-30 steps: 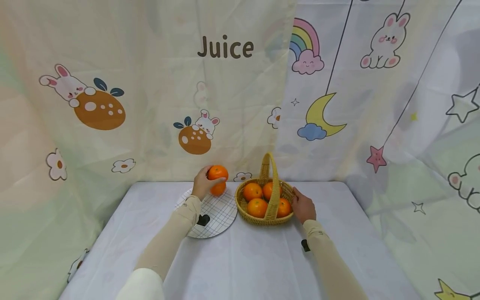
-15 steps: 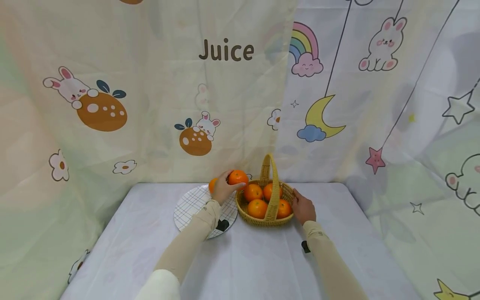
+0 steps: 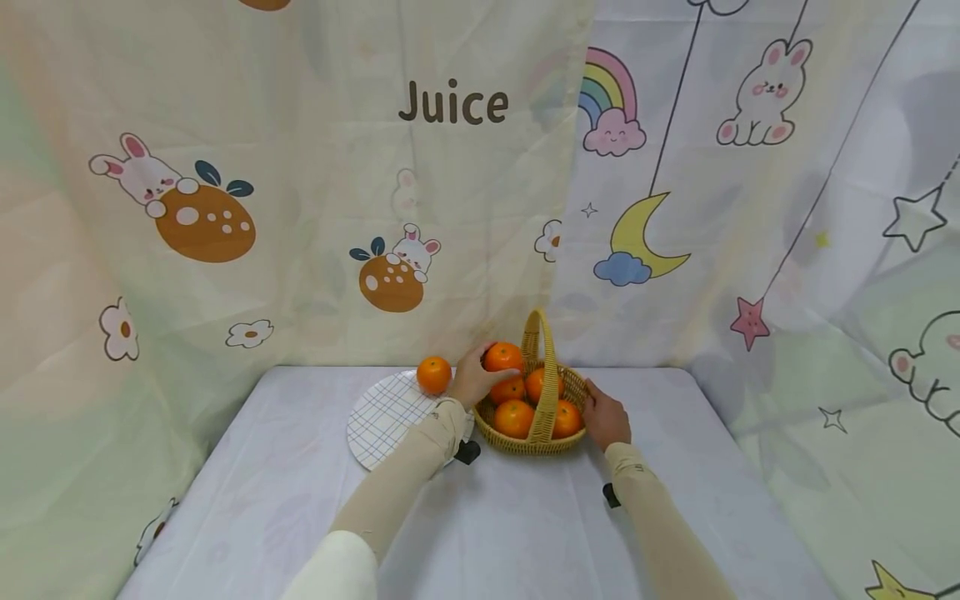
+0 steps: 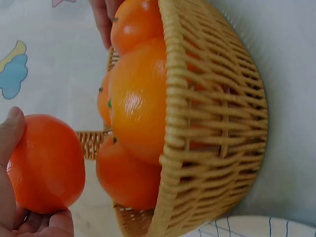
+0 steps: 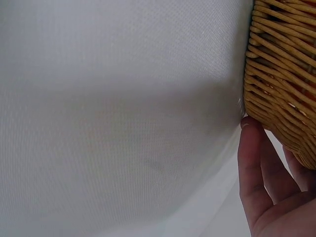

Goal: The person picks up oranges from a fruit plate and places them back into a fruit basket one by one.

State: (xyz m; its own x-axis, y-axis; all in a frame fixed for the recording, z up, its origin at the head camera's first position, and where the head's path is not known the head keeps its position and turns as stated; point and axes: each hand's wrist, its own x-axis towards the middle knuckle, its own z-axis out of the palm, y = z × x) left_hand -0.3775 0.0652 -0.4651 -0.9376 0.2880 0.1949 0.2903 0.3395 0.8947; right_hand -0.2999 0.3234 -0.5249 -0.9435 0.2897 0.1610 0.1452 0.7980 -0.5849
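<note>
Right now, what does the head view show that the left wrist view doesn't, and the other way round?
Only the head view shows the orange on the far rim of the plate, the basket's upright handle and the whole right hand at the basket's side. Only the left wrist view shows the weave close up. Both show the left hand gripping an orange over the basket, with four oranges inside.

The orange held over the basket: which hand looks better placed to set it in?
Left. The left hand already grips that orange above the basket; the right hand rests against the basket's side.
</note>
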